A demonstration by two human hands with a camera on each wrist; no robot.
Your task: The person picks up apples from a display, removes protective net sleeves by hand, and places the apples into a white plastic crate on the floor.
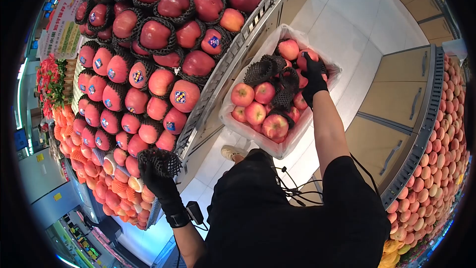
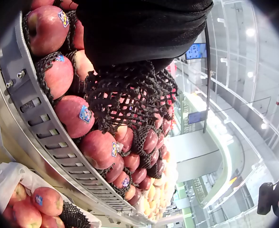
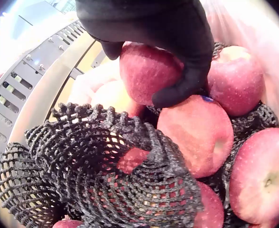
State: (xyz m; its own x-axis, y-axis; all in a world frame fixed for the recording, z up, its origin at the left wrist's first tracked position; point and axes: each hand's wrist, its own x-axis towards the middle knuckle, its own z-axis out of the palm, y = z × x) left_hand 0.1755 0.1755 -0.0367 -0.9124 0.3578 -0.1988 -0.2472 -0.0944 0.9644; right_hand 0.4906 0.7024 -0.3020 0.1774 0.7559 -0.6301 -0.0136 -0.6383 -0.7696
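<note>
My right hand (image 1: pixel 314 77), in a black glove, grips a red apple (image 3: pixel 146 76) at the far side of a plastic-lined crate (image 1: pixel 229 119). Its thumb and fingers curl round the fruit in the right wrist view. Other apples (image 1: pixel 255 113) lie in the crate with loose black foam-net sleeves (image 3: pixel 97 166) among them. My left hand (image 1: pixel 161 186), also gloved, holds an empty black foam net (image 2: pixel 125 97) at the near end of the apple display; the glove hides most of the fingers' grasp.
Stickered apples in black nets (image 1: pixel 119 68) fill the sloped display on the left, edged by a slotted metal rail (image 1: pixel 233 54). Another stand of peach-coloured fruit (image 1: pixel 431 154) lines the right, above tan cabinets (image 1: pixel 389 99). Loose cables (image 1: pixel 292 188) hang by the body.
</note>
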